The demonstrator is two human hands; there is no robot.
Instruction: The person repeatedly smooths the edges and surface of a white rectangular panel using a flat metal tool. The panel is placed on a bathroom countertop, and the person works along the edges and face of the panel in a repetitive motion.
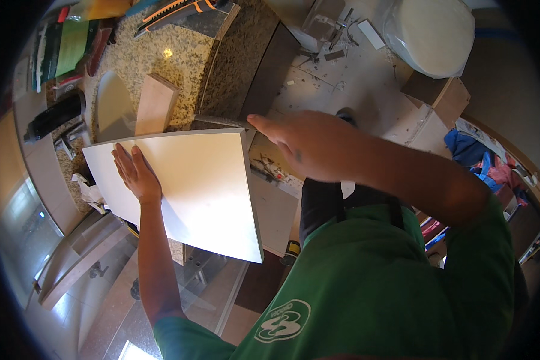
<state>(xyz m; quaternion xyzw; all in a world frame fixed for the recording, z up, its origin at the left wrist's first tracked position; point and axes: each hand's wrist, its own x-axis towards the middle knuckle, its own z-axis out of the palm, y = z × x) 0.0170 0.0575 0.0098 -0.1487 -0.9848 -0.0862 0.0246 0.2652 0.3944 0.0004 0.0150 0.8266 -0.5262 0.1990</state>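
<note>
Green shirt (366, 282) nearest the lens, filling the lower middle and lower right of the frame; pale emblem (283, 321) on it at the bottom.

White panel (207, 198): left of centre, flat face toward the camera, its long upper edge close to a pale wooden block (156, 105). A second bit of light wood (177, 252) shows at the panel's lower edge.

Left hand (139, 178): palm down on the panel's face, left portion. Fingers extended and near together, laid on the surface, not wrapped round an edge.

Right hand (306, 146): centre of frame, just beyond the panel's upper right corner. One digit points left, its tip at the end of a dark strip (225, 122); contact uncertain. Other fingers hidden behind the hand; cannot tell whether they grasp anything.

Surroundings: speckled stone bench (189, 66), upper left, bearing an orange-and-black utility knife (174, 17) near the top edge. Black-handled tool (55, 117) at far left. Toilet lid (429, 36) under clear plastic, upper right. Floor (318, 81) beside it strewn with small debris. Blue cloth (464, 146) at right edge.
</note>
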